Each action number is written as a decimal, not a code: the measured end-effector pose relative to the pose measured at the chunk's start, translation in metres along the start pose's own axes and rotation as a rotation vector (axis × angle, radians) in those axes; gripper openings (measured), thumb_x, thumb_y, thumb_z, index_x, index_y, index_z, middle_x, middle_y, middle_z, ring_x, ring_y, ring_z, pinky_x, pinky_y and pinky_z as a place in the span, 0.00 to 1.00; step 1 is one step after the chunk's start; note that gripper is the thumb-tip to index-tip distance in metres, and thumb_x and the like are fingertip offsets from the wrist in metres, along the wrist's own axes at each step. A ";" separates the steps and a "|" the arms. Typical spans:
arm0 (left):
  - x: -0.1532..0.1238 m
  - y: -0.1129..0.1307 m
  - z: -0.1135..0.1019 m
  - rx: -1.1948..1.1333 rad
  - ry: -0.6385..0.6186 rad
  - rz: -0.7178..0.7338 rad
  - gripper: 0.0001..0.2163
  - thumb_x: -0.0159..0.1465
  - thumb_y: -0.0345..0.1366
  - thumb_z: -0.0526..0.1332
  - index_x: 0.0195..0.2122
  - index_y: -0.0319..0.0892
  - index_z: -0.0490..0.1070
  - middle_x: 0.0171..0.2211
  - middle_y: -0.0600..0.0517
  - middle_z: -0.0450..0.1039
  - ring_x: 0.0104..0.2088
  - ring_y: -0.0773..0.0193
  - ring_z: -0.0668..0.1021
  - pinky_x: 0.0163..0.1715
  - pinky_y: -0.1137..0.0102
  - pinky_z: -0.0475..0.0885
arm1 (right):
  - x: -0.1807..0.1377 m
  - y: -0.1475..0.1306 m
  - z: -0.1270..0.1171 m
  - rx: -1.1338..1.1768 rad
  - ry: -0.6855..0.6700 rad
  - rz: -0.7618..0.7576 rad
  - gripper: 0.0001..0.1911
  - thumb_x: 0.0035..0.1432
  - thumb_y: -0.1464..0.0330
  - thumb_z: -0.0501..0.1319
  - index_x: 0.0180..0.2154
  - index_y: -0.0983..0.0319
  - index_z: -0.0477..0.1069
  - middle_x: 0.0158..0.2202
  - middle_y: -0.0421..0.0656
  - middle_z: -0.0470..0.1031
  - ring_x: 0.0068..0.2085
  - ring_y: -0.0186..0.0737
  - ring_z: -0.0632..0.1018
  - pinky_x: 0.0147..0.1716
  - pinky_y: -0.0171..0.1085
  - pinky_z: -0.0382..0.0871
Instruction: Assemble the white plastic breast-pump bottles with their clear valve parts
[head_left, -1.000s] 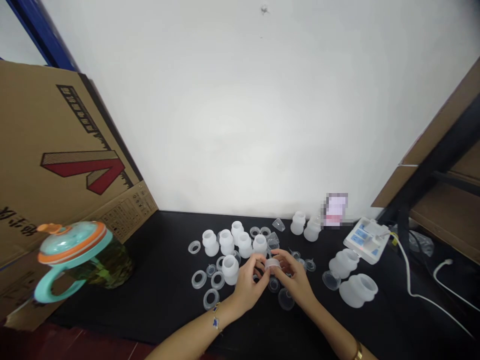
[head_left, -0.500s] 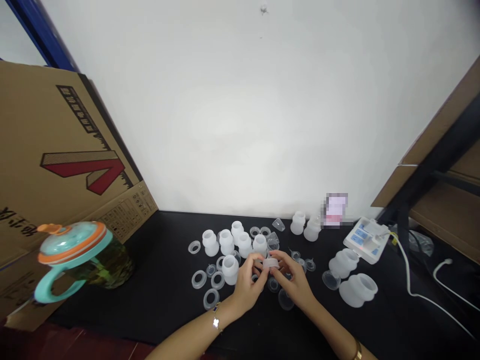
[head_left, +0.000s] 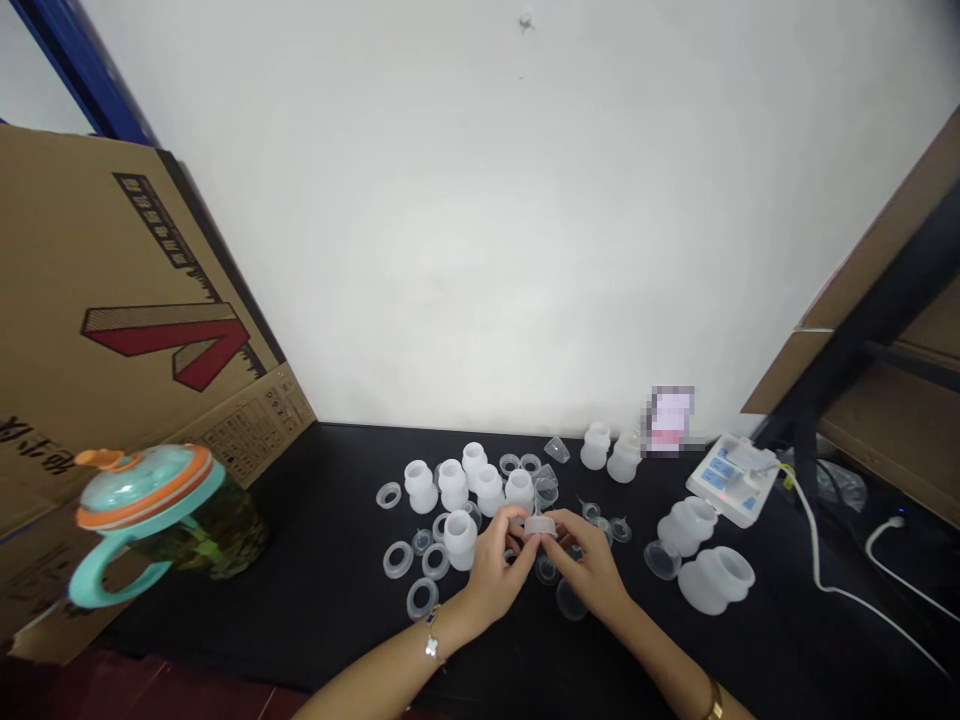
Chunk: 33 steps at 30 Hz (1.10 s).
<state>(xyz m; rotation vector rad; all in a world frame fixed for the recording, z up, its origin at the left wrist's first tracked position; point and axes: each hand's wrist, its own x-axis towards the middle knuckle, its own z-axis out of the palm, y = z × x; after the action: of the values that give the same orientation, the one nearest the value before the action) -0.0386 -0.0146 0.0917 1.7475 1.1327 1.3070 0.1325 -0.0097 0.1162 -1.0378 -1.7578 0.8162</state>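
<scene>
Between both hands is a whitish translucent bottle collar ring (head_left: 539, 525), pinched at its sides. A small clear tip, apparently a nipple, rises from its top. My left hand (head_left: 496, 565) has thumb and forefinger closed on the left of the ring; my right hand (head_left: 589, 562) grips the right side with thumb and fingers. Just left of my left hand stands an open milky bottle (head_left: 460, 540). Behind the hands is another open bottle (head_left: 519, 490). Clear round discs, one a larger disc (head_left: 572, 598), lie partly covered by my right hand.
Loose collar rings (head_left: 423, 598) and several upright bottles (head_left: 421, 487) spread to the left. On the right, two bottles (head_left: 716, 580) lie tilted near a clear cap (head_left: 663, 560) and a white power strip (head_left: 735, 480) with cables. A large lidded jug (head_left: 172, 510) stands far left by a cardboard box (head_left: 127, 270).
The hands stay almost in place. The ring has shifted very slightly left and looks a little more level, with the clear tip above it showing more plainly.
</scene>
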 end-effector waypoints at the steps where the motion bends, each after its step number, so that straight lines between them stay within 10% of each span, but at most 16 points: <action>1: 0.000 0.001 0.000 0.008 -0.008 -0.004 0.10 0.70 0.42 0.60 0.46 0.43 0.68 0.37 0.49 0.77 0.34 0.60 0.78 0.29 0.71 0.72 | 0.000 0.000 0.000 -0.005 0.008 -0.005 0.11 0.64 0.64 0.60 0.44 0.60 0.78 0.37 0.45 0.81 0.35 0.43 0.79 0.31 0.36 0.72; 33: 0.003 0.005 -0.002 0.020 -0.108 0.016 0.09 0.72 0.42 0.56 0.39 0.43 0.68 0.30 0.54 0.72 0.29 0.63 0.74 0.30 0.71 0.68 | -0.001 0.008 0.003 -0.046 0.048 -0.042 0.10 0.61 0.68 0.60 0.42 0.59 0.77 0.33 0.43 0.80 0.32 0.42 0.79 0.30 0.36 0.73</action>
<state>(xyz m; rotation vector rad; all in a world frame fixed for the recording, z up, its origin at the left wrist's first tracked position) -0.0388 -0.0136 0.0983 1.8229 1.0763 1.1990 0.1328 -0.0079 0.1082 -1.0392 -1.7585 0.7225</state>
